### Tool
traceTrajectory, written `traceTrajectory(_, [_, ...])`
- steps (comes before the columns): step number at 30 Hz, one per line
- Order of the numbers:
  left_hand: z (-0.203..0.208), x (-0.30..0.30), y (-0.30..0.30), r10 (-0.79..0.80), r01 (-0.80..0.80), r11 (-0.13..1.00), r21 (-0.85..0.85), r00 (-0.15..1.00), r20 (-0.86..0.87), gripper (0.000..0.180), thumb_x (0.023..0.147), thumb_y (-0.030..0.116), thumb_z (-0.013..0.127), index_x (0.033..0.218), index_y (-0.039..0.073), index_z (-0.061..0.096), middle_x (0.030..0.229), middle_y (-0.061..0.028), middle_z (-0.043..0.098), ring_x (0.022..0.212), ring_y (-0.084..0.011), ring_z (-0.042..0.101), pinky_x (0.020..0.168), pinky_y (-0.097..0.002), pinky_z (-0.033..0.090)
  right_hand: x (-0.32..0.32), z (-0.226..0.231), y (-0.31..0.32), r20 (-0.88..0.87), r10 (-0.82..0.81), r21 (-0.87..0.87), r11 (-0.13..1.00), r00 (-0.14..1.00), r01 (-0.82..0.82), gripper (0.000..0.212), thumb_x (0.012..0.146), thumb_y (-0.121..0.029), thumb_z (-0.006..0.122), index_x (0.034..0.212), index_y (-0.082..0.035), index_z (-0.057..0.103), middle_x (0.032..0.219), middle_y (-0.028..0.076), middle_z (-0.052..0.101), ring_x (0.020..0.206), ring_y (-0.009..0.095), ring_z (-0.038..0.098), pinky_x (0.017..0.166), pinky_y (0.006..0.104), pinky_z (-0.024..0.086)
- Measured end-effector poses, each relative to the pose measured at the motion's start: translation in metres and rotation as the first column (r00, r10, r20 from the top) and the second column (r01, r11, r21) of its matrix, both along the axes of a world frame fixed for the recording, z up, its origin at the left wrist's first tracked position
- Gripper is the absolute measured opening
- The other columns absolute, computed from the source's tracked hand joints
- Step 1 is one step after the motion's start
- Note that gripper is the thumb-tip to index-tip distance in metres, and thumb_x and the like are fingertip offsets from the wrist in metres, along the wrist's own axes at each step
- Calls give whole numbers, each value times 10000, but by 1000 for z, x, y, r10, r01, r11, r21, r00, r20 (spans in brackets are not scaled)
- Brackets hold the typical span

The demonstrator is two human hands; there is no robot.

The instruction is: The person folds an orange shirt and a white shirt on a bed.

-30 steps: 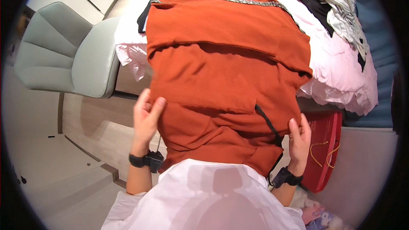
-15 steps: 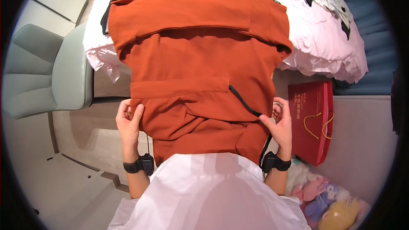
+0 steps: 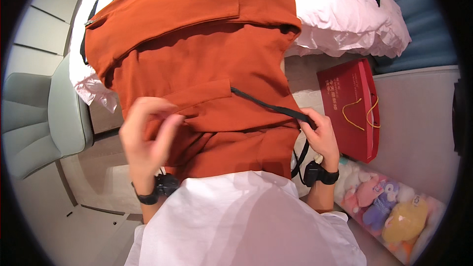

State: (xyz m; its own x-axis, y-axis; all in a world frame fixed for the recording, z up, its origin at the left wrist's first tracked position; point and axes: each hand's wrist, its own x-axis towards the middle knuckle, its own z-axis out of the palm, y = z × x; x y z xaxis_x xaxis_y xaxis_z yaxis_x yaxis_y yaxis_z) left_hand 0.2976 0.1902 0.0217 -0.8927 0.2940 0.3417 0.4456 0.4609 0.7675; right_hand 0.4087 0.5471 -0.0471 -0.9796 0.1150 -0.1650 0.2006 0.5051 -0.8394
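Note:
A rust-orange garment hangs from the bed's edge toward my body, with a folded panel across its upper part and a patterned trim along the far edge. From a seam at its middle a flat black drawstring runs to the right. My right hand pinches this drawstring at the garment's right side, and more of the black cord dangles below the fingers. Raised over the garment's left side, my left hand is open, its thumb and fingers curved apart with nothing between them.
Beyond the garment is the bed's pale pink cover. A grey-green chair stands at the left. To the right, a red paper bag with yellow cord handles leans by a pale panel; several plush toys lie nearer.
My left hand has let go of the garment's left edge and risen over it. The right hand now draws the drawstring out to the right. The whole view has shifted.

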Motion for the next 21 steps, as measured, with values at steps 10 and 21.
traceTrajectory(10, [-14,14,135,-771,799,576,-176,602,209,674,827,135,754,1434,21,485,1516,-151,461,1066,-342,642,837,-389,557,67,73,18,38,4,-124,992,999,1,176,843,45,679,1019,46,671,764,117,692,665,209,692,616,294,528])
traceTrajectory(21, [-19,-15,110,-346,301,932,202,905,247,231,959,153,651,781,10,619,585,-46,510,463,-144,444,460,-308,332,117,62,72,-207,-343,-335,905,916,263,149,844,-62,721,920,65,704,708,113,663,530,157,626,494,251,452])
